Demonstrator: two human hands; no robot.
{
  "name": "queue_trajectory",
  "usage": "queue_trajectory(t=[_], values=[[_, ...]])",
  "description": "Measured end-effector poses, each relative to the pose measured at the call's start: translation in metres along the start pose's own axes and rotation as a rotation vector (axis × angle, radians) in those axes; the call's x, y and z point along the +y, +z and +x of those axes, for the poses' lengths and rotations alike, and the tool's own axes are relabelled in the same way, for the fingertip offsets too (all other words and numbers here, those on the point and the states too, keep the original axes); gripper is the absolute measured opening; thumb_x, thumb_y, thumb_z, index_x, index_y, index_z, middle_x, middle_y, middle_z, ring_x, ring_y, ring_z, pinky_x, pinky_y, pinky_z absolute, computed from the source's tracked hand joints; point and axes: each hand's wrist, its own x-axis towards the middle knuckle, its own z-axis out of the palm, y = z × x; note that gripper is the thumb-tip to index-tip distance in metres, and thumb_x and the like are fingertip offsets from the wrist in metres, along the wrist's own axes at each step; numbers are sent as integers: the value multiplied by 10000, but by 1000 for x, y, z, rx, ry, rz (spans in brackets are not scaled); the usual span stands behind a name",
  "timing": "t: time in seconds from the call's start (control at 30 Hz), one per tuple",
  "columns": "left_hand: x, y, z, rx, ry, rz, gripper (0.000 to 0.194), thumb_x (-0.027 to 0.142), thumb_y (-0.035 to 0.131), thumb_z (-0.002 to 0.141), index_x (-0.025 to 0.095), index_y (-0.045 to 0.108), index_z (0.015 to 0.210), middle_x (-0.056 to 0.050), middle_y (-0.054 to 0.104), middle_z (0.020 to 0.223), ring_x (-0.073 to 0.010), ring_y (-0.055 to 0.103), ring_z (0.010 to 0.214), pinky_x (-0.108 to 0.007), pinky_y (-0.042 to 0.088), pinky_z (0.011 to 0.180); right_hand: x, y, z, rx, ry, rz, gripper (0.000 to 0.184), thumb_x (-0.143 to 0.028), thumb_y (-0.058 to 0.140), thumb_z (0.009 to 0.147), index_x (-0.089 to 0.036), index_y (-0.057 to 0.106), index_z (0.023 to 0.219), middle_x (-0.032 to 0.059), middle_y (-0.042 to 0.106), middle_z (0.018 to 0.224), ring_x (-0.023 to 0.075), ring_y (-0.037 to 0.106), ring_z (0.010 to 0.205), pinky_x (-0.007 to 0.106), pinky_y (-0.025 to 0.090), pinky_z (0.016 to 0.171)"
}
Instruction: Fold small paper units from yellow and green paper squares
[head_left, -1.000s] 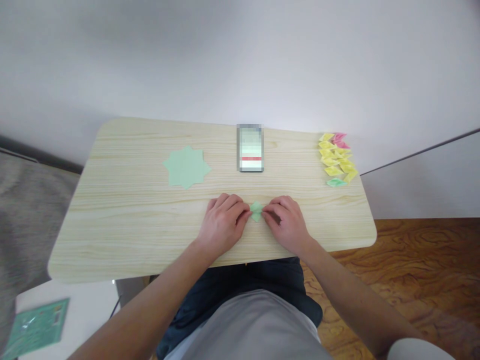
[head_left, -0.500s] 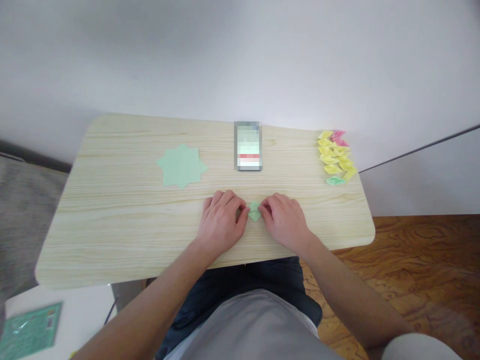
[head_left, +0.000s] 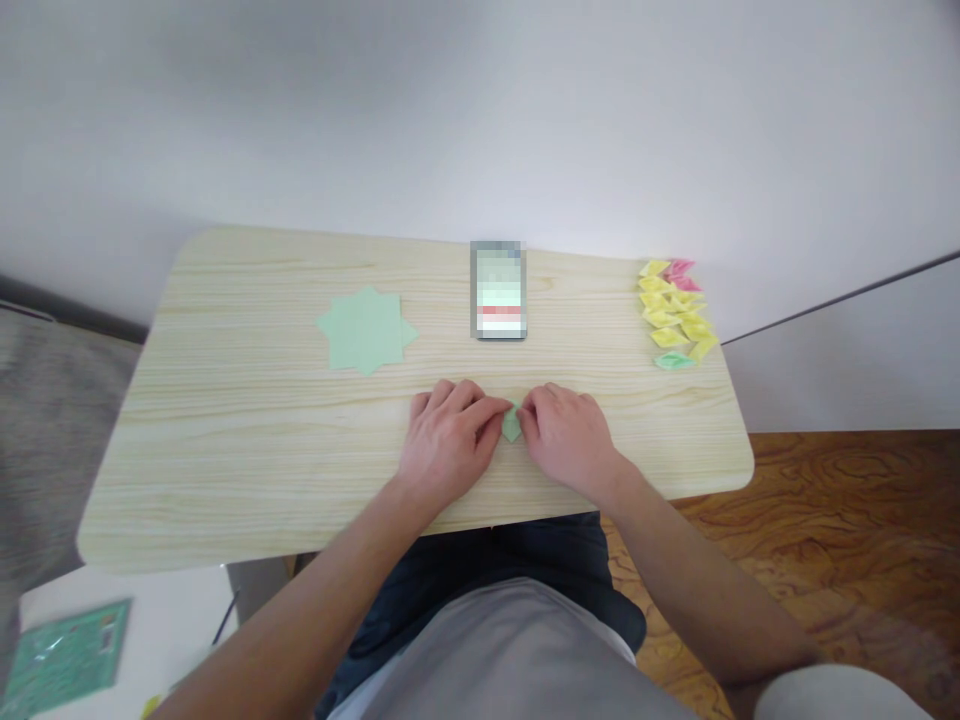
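A small folded piece of light green origami paper [head_left: 511, 424] lies on the table near its front edge, partly covered by fingertips. My left hand [head_left: 454, 440] pinches its left side between thumb and index finger. On the opposite side, my right hand [head_left: 566, 435] grips the paper with thumb and fingertips. Only the paper's pointed lower part and a bit of its top show between the hands. Left of the phone lies a stack of light green paper squares [head_left: 366, 332], turned against each other into a star outline.
A phone [head_left: 500, 292] lies at the table's back edge. Folded yellow paper pieces [head_left: 664, 303], pink pieces [head_left: 681, 273] and a green one [head_left: 674, 361] sit at the right end of the wooden table [head_left: 225, 450]. A green packet [head_left: 67, 655] rests on a lower white surface.
My fingertips have come closer together over the green paper, covering more of it. Its outline has gone from several points to a narrower folded shape. The camera view shifted slightly.
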Motion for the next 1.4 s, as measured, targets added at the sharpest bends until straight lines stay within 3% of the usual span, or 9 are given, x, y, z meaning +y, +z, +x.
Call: queue_trajectory(t=[0.43, 0.77, 0.87, 1.03, 1.17, 1.4], values=[[2, 3, 8, 4, -2, -9, 160, 346, 578, 994, 284, 720, 952, -27, 713, 939, -265, 577, 1002, -435, 338, 826, 14, 21, -12, 159, -29, 238, 88, -264, 545, 1003, -220, 619, 1020, 27, 718, 952, 222, 634, 928, 365, 348, 835], [-2, 3, 5, 10, 24, -16, 169, 323, 568, 998, 290, 734, 1012, -30, 708, 956, -257, 571, 1002, -433, 347, 829, 11, 22, -16, 214, 23, 295, 108, -206, 553, 959, -228, 646, 1010, 17, 710, 910, 214, 626, 919, 362, 332, 829], [-3, 3, 4, 7, 39, -16, 192, 307, 549, 1006, 297, 736, 1045, -35, 703, 955, -256, 569, 996, -430, 352, 831, 7, 23, -15, 225, 55, 277, 84, -251, 555, 978, -228, 635, 984, 16, 702, 896, 212, 617, 910, 357, 322, 818], [-1, 2, 3, 3, 29, 8, 189, 310, 531, 1009, 279, 718, 1006, -47, 697, 951, -265, 566, 990, -435, 352, 827, 1, 25, -13, 241, 107, 223, 235, -449, 562, 1000, -224, 624, 976, 38, 705, 924, 222, 605, 914, 353, 304, 797], [-1, 2, 4, 7, 17, 27, 192, 335, 531, 1007, 260, 698, 951, -59, 689, 941, -273, 560, 985, -439, 351, 823, 1, 26, -12, 239, 118, 239, 232, -453, 589, 988, -228, 632, 1020, 35, 705, 941, 220, 601, 912, 343, 303, 792], [-5, 0, 3, 13, 10, 16, 187, 327, 541, 1000, 296, 720, 1041, -56, 692, 1012, -275, 555, 1023, -442, 365, 845, -3, 24, -14, 240, 83, 239, 214, -413, 570, 1014, -308, 681, 1164, 28, 690, 962, 221, 589, 953, 351, 289, 825]])
